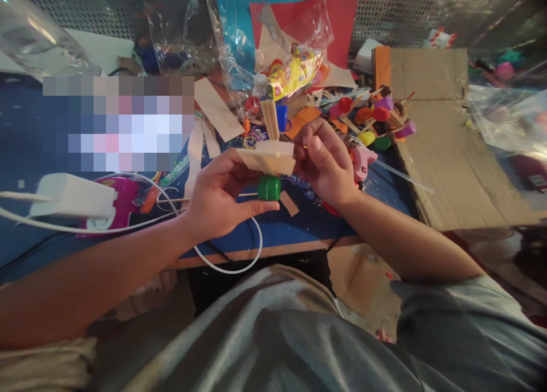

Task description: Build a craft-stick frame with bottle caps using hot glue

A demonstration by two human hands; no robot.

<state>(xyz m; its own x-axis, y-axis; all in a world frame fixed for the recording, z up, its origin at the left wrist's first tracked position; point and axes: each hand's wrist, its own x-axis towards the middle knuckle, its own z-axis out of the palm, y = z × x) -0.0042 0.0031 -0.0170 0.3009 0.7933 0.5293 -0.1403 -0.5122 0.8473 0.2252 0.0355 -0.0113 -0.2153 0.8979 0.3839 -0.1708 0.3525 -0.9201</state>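
My left hand (213, 201) is closed round a small craft model in front of me, thumb under its green bottle caps (269, 188). Above the caps, the model has a cream card piece (271, 157). A bundle of wooden sticks (270, 120) rises behind the card; I cannot tell whether it is joined to the model. Close to the card's right edge, my right hand (331, 167) has its fingers curled in a pinch. A tiny yellowish bit shows at those fingertips, too small to name.
A white charger (72, 195) and its looping cable lie on the left of the blue table (239, 232). Behind my hands are paper strips (219, 110), a blue cup (282, 118) and a yellow packet (294, 76). Colourful stick-and-cap models (378, 115) sit beside cardboard (453, 152) on the right.
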